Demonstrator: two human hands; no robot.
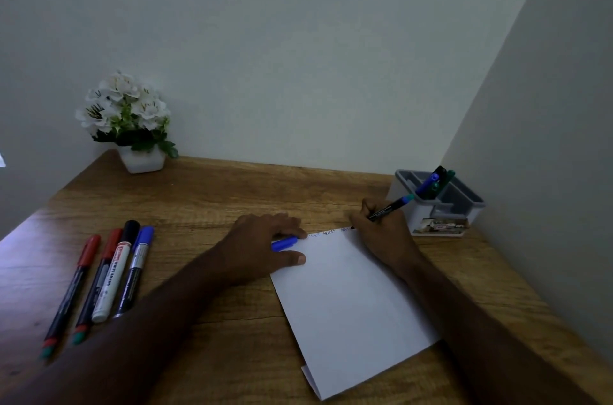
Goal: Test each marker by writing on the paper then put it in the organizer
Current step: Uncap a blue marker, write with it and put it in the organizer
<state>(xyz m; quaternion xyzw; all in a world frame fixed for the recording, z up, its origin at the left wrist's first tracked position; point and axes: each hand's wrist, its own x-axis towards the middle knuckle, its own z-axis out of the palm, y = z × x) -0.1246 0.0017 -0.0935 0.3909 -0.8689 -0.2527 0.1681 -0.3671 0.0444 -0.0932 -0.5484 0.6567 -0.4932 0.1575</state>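
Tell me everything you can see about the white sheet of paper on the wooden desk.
The white sheet of paper lies flat on the brown wooden desk, turned at an angle. A folded layer shows at its near corner, so it looks doubled over. Small handwritten marks in blue and dark ink run along its far edge; the rest is blank. The left hand, holding a blue marker cap, presses its far left corner, while the right hand rests on the far right part, putting the tip of a black marker to it.

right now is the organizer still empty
No, the organizer at the desk's far right already holds several markers standing in a rear compartment.
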